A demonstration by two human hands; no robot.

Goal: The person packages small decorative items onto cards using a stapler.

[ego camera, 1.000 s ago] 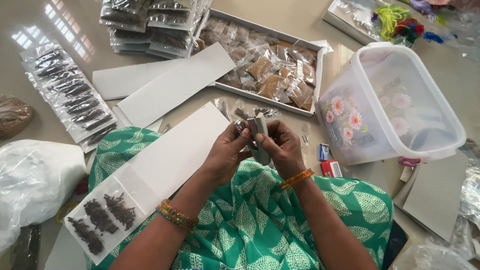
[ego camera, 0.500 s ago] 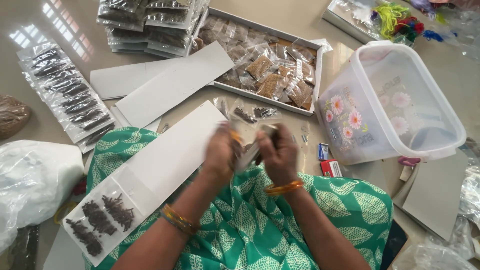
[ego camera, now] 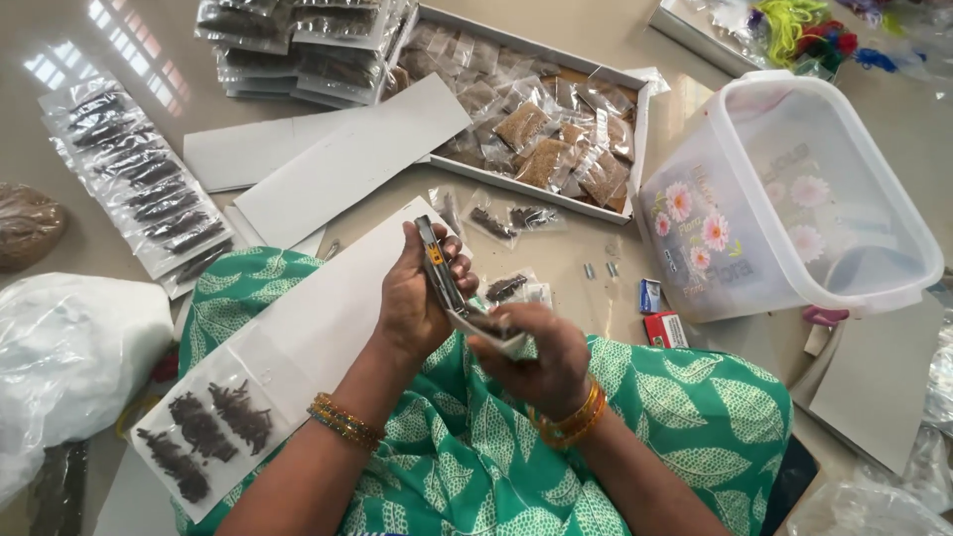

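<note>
- My left hand [ego camera: 417, 298] wraps a small metal stapler [ego camera: 437, 263], fingers curled tight around its body, nose pointing up and away from me.
- My right hand [ego camera: 531, 362] pinches a small clear spice packet [ego camera: 496, 333] between thumb and fingertips, its top edge touching the stapler's lower end, just above my lap.
- Long white card strip [ego camera: 298, 337] lies across my left knee; three packets of dark spice [ego camera: 204, 432] are already fixed at its near end, the rest of it bare.
- Risk, as I judge it: the packet is held only by its edge, so a loose pinch lets it slide skew in the stapler's mouth; a staple through the filled part would split the film and spill spice.
- Risk: the card rests unheld on my knee; a shift of the leg could tip it off.
- Loose on the floor beyond my hands: about four small filled packets [ego camera: 516, 218].
- Shallow tray [ego camera: 635, 139] of brown-filled packets, too many to count.
- Two more blank white cards [ego camera: 338, 164] left of the tray; one finished card of dark packets [ego camera: 139, 179] far left.
- One lidless plastic tub [ego camera: 794, 199] with flower print to my right.
</note>
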